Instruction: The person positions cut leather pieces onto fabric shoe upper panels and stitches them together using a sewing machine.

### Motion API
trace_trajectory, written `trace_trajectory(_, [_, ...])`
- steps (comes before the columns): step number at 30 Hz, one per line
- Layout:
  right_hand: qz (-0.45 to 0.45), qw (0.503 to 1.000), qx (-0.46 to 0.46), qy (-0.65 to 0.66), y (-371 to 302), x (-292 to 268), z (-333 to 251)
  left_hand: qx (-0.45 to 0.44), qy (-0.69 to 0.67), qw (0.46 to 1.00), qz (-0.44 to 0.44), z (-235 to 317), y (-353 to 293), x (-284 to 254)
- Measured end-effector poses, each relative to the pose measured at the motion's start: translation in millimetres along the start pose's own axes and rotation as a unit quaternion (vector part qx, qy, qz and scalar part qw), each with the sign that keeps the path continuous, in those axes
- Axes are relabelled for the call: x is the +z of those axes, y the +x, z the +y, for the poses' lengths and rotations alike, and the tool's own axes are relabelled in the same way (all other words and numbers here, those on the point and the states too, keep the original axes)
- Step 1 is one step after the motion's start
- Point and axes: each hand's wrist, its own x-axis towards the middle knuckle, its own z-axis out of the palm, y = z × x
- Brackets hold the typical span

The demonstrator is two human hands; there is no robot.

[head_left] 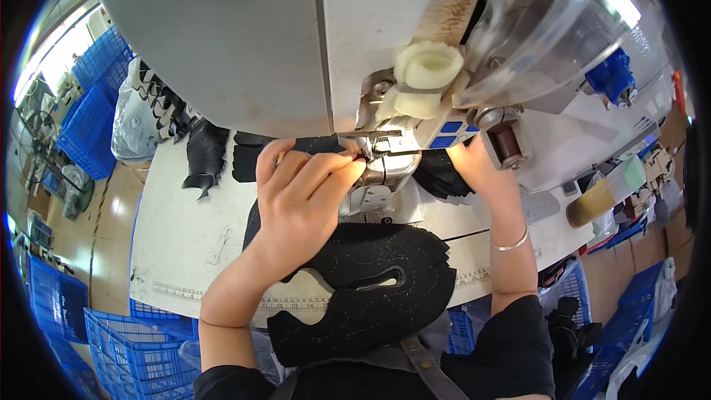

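Observation:
My left hand (296, 204) is at the foot of a sewing machine (381, 167). Its thumb and forefinger are pinched together by the needle area, on something too small to make out. Behind the machine's head, the fingers of my right hand (485, 170) are mostly hidden, close to a black piece (442, 176). A black padded, curved piece (370, 289), like a shoe upper with light stitch lines, hangs over the table's front edge toward my lap. More black material (248, 159) lies left of the machine, beyond my left hand.
A black part (205, 155) hangs beside a plastic bag (135, 115) at the left. A clear curved shield (555, 30) juts out at upper right. A ruler strip (170, 291) runs along the table's front edge. Blue crates (137, 348) stand on the floor.

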Motion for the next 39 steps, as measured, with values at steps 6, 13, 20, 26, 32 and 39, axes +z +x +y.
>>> trace_trajectory(6, [0.042, 0.986, -0.096, 0.128, 32.8, 76.0, 45.8, 0.014, -0.032, 0.995, 0.089, -34.3, 1.4, 17.7])
trace_trajectory(13, [0.057, 0.958, -0.100, -0.264, -31.3, 54.7, 71.2, -0.061, -0.026, 0.998, 0.011, -46.3, -5.3, 8.4])
trace_trajectory(20, [-0.164, 0.966, 0.067, -0.190, -49.1, 26.0, -4.5, -0.050, -0.070, 0.994, -0.067, -38.6, -5.5, 9.5])
trace_trajectory(26, [-0.161, 0.961, 0.082, -0.207, -33.9, 20.0, 9.3, -0.061, -0.023, 0.988, -0.139, -82.3, -25.8, -3.5])
trace_trajectory(32, [-0.118, 0.980, -0.050, -0.149, -59.5, -8.6, 10.8, -0.244, 0.204, 0.886, -0.337, -223.1, -131.9, -46.9])
trace_trajectory(39, [-0.308, 0.945, -0.097, 0.054, -120.1, -2.6, -43.9, -0.402, -0.015, 0.807, -0.433, -263.9, -177.5, -49.9])
